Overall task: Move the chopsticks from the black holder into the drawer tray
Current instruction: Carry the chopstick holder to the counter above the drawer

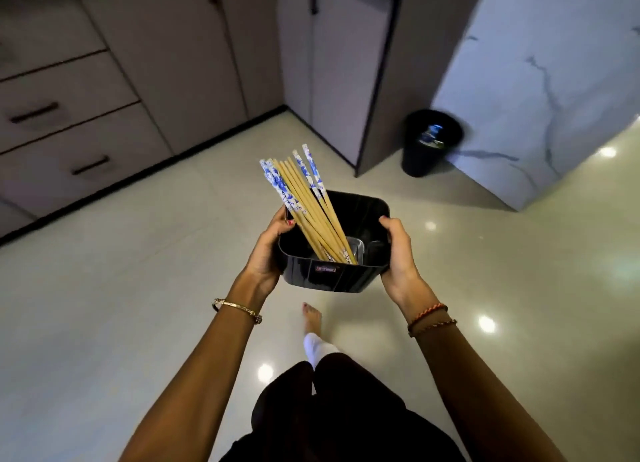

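Note:
I hold a black holder [363,212], a squarish plastic tub, in front of me over the floor. My left hand [268,254] grips its left side and my right hand [398,254] grips its right side. Several chopsticks [308,198] stand in the holder and lean up and to the left. They are tan wood, some with blue-and-white patterned tops. Their lower tips rest at the bottom of the holder. No drawer tray is in view.
Grey cabinets with shut drawers [69,129] line the left wall. A tall cabinet [332,74] stands ahead, with a black bin [429,143] and a marble-faced counter [540,91] to its right. Glossy tiled floor [138,271] lies below; one bare foot [311,318] steps forward.

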